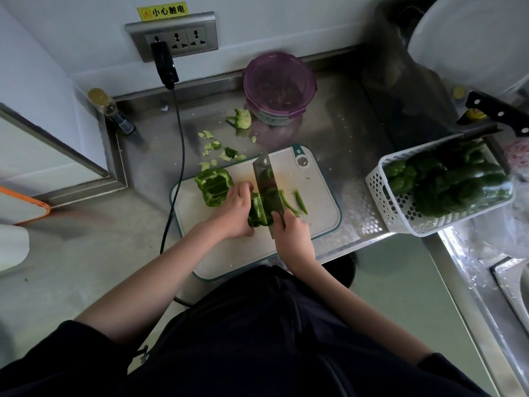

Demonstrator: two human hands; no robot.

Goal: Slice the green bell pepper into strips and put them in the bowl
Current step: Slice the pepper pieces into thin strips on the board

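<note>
slicing is under way on the cutting board (312, 196), which serves as the landmark on the steel desk (337, 116). near the board's middle, the left hand (237, 213) curls its fingers over a green pepper piece (256, 213) and pins it down, while the right hand (292, 230) wraps around the handle of a cleaver (264, 184), whose blade stands upright against the piece's right side. just right of the blade lie a few cut strips (300, 202); at the board's far left corner waits another pepper section (213, 186). beyond the board's far edge, near the wall, sits the purple bowl (279, 87), with a seed core (240, 118) and trimmings between them. right of the board, a white basket (400, 213) holds whole peppers.

the pepper wall looks light, crisp and springy, with glossy skin that probably slides under a blade. holding it flattened, fingertips tucked back from the edge, seems the safest grip.
</note>
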